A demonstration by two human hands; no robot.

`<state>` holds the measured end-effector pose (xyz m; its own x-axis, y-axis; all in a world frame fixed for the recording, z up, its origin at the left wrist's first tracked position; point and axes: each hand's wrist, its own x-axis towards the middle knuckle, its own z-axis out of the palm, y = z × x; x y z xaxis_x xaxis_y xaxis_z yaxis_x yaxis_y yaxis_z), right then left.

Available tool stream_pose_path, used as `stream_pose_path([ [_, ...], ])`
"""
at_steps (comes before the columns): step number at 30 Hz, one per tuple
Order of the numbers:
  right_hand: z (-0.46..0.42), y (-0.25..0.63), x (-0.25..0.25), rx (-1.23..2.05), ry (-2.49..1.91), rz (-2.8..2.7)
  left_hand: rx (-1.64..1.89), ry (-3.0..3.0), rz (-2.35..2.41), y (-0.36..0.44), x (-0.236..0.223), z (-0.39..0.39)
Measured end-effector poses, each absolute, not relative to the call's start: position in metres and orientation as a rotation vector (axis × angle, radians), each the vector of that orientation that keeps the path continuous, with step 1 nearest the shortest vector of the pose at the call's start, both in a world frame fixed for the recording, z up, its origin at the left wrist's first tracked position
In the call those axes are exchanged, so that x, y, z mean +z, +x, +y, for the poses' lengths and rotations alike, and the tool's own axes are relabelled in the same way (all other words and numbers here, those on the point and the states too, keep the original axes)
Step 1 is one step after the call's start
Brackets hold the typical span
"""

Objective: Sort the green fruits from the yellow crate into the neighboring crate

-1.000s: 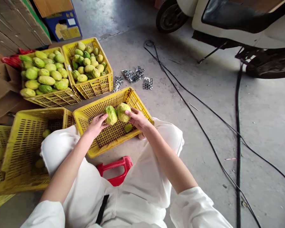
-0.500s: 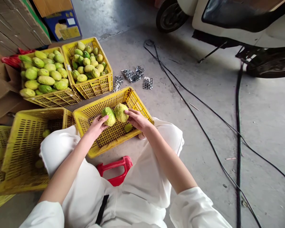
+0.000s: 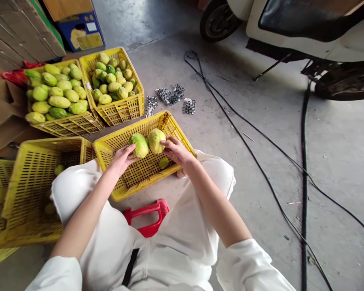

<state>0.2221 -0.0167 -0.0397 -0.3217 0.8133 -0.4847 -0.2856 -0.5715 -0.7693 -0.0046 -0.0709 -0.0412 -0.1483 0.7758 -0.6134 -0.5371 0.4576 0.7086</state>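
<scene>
My left hand [image 3: 123, 158] is closed round the side of a green-yellow fruit [image 3: 138, 145], thumb on top. A paler, lumpy yellow fruit [image 3: 156, 141] is in my right hand [image 3: 176, 152], gripped from the right by thumb and fingers. I hold the two fruits side by side, almost touching, above a yellow plastic crate [image 3: 123, 195] between my knees. Both are plump and oval; their exact kind I cannot tell. A small yellow-green fruit [image 3: 163, 163] lies on the crate's floor, near its right end.
Two yellow crates [image 3: 121, 111] heaped with similar fruit stand at the back left. Another crate [image 3: 27, 194], with a few fruits, leans by my left knee. A red plastic piece [image 3: 145, 218] lies between my legs. Foil wrappers [image 3: 170, 95], black cables [image 3: 245, 137] and a scooter [image 3: 291, 44] are beyond.
Both fruits have risen slightly, and the left one has turned in my fingers, showing another side. My hands have shifted only a little; the crates have stayed in place.
</scene>
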Motion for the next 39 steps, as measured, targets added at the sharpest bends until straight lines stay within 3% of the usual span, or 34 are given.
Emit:
stream_pose_path([
  [39,-0.0143,0.221,-0.0404,1.99,-1.199,-0.747,1.176,0.303,1.239,-0.0017,-0.0398,-0.0722],
])
